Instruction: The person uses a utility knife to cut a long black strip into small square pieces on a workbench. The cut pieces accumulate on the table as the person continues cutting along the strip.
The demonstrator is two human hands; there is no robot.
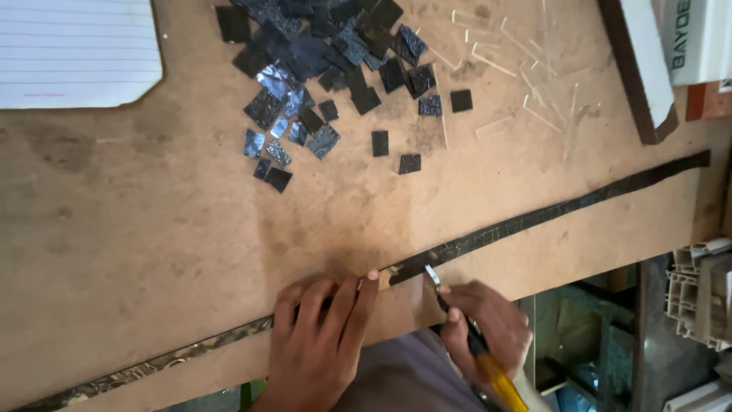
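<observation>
Left hand flat on dark strip; right hand grips cutter.

Brown workbench — dark tiles, strip

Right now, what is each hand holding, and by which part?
Right hand holds a yellow-handled cutter by its handle. Left hand holds nothing; it presses flat on the long dark strip.

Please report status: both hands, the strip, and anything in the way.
Left hand flat on dark strip. Right hand grips yellow-handled cutter, blade at strip. Cut dark pieces lie apart.
</observation>
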